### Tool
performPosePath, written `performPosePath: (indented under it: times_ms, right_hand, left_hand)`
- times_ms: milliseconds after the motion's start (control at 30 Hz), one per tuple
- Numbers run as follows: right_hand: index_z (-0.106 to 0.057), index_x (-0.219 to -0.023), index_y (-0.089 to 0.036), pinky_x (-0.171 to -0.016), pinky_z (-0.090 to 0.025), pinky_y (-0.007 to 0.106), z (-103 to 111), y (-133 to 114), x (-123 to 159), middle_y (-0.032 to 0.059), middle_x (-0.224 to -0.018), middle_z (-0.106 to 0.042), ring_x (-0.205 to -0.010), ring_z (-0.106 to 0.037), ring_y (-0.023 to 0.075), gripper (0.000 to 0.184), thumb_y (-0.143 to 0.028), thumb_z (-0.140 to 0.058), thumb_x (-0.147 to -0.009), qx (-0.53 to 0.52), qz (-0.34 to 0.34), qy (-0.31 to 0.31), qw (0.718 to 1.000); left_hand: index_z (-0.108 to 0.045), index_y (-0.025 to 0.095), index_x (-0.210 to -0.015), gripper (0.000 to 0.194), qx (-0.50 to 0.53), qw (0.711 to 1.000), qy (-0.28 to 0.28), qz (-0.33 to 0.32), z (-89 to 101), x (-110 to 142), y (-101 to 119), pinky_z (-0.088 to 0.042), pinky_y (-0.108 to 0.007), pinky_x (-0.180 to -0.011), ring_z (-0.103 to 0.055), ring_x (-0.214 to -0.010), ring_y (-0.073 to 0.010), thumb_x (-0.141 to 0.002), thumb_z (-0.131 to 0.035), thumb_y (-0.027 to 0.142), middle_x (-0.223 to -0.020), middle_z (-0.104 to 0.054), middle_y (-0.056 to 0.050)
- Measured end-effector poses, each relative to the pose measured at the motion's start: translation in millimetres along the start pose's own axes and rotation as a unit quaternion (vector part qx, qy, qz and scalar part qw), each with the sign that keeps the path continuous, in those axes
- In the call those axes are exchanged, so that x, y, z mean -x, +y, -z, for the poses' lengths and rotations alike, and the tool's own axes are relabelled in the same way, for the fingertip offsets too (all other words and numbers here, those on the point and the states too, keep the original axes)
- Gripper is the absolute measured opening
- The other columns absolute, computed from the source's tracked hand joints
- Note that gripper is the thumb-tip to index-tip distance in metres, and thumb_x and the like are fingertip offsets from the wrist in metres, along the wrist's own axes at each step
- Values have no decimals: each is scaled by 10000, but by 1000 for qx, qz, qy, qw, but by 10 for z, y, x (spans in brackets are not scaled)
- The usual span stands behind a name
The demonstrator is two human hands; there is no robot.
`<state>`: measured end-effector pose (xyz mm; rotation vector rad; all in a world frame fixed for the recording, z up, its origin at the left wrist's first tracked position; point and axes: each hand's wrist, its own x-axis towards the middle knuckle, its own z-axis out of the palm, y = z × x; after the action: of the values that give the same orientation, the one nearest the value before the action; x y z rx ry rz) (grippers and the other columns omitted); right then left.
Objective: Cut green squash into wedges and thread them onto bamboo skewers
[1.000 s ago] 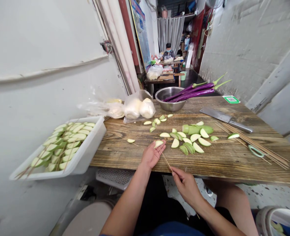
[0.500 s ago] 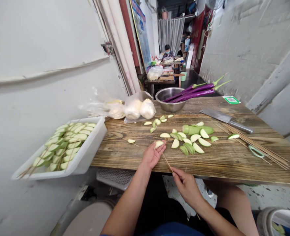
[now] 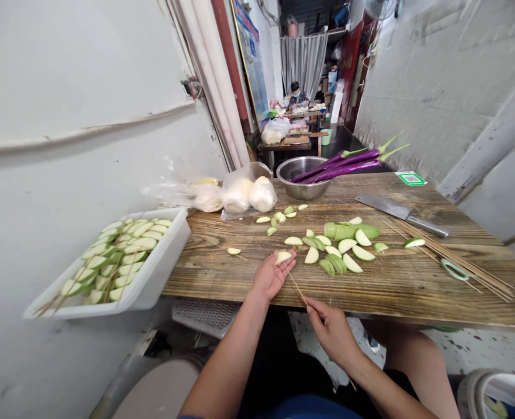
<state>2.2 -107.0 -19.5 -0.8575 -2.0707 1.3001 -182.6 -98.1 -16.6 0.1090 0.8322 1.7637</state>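
Supports one green-rimmed slice (image 3: 283,257) on the upturned left hand (image 3: 270,279), over the near edge of the wooden table (image 3: 222,278); cannot tell whether clamped by the thumb. Pinches a thin skewer (image 3: 298,289) between thumb and fingers of the right hand (image 3: 330,327), directing its upper end toward the slice; cannot tell whether inserted. Note loose slices (image 3: 347,244) beside the cut green vegetable (image 3: 352,231), right of the left hand.

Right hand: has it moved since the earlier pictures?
No; judged against the near edge of the wooden table, the right hand shows no visible shift.
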Motion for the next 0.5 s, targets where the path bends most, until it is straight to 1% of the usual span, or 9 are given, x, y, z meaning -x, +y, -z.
performPosePath:
  times_ms: [100,233,400,500]
  right_hand:
    - [-636,-1069,-191,-796,-497,300,4,-16,-12,66,-988,-678,-872,-640,194,315,-248,-426,-842,2,3,2,1000]
    - [-632,-1075,-159,-749,-508,287,0,-24,-25,83,-966,-683,-816,-650,194,328,-248,-424,-838,2,4,-1,1000]
    - [-639,-1062,-150,-703,-509,282,-8,-19,-33,86,-924,-691,-761,-650,192,334,-258,-413,-842,12,-4,-2,1000]
    - [-641,-1058,-149,-721,-504,288,-13,-6,-42,81,-859,-697,-767,-647,197,334,-264,-413,-844,17,-5,-3,1000]
  left_hand:
    - [-560,46,-880,179,-2,1000,5,1,-11,4,3,-427,-372,-927,-564,-1034,-253,-845,-441,175,-993,-631,-222]
    - [-555,46,-889,178,-3,1000,12,3,-23,3,4,-427,-366,-927,-566,-1031,-247,-844,-436,171,-999,-630,-219]
    - [-552,49,-903,182,-3,1000,5,3,-11,-5,-3,-423,-367,-930,-566,-1032,-246,-846,-433,176,-1002,-631,-212]
    - [-549,49,-900,176,-2,1000,3,1,-3,-5,-4,-426,-374,-926,-568,-1027,-254,-841,-442,175,-999,-631,-215]
